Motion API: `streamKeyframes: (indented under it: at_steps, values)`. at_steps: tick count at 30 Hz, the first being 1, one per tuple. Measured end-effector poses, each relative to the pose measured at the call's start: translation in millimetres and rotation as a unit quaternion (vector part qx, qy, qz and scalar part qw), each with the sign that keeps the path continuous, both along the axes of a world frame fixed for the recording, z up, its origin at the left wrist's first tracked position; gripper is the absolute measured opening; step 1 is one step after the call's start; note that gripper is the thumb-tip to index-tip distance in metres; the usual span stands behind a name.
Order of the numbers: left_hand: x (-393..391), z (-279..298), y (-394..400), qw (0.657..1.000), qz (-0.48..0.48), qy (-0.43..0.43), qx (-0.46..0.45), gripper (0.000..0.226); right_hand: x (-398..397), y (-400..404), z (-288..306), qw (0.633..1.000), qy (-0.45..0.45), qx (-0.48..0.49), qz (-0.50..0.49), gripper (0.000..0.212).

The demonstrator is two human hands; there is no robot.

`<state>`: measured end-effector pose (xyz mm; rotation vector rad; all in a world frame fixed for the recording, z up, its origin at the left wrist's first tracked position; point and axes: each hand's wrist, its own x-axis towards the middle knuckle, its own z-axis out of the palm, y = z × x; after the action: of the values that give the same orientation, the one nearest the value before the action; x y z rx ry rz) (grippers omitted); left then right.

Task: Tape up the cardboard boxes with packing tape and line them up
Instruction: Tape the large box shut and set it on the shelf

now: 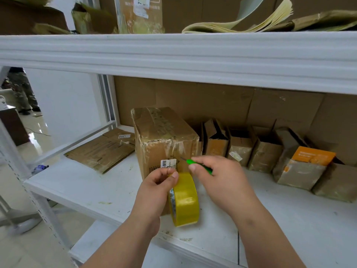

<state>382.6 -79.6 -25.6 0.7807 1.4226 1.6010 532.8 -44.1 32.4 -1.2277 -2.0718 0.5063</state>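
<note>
Cardboard everywhere on this white metal shelf (81, 182), and right in the middle stands the box (164, 140) being sealed: a tall brown carton, upright, its top and front edges wrapped in glossy clear tape that wrinkles and catches the light. A white barcode label (168, 163) sits low on the face toward us. Just in front of the box, the left hand (154, 188) pinches the tape roll (184, 200), thumb and fingers curled over its upper rim; the roll is a thick ring of yellowish translucent tape, smooth and shiny, held on edge and touching the carton's front. The right hand (218, 176), just right of the roll, grips a small cutter (199, 166) with a bright green plastic handle, fingers curled around it, thin blade tip pointing at the box's front face near the label. Whether the blade touches tape, I cannot tell.

Left of the box lies a flattened carton (100, 149), dull brown and creased, flat on the shelf. Right of the box, a row of smaller boxes (257, 151) stands against the cardboard backing, several with open flaps, one with an orange panel (313, 154). Above the box runs a ribbed white shelf beam (173, 55), and over that, more worn cardboard and curling pale sheets (251, 20).
</note>
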Motion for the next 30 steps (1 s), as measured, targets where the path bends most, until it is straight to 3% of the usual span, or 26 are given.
streamKeyframes:
  at_steps: [12,17,22,30]
  values:
    - [1,7,-3,1.0,-0.001,-0.007,0.006,0.016,-29,1,11,0.989,-0.133,0.057,-0.003,0.033]
    - [2,10,-2,1.0,0.008,-0.021,0.002,0.018,-36,0,12,0.987,-0.148,0.062,-0.007,0.03]
    - [1,8,2,0.999,0.022,-0.029,-0.007,0.013,-23,-1,17,0.993,-0.105,0.048,-0.02,0.029]
    - [1,6,5,1.0,0.023,-0.017,-0.008,0.013,-32,3,17,0.988,-0.146,0.055,-0.022,0.028]
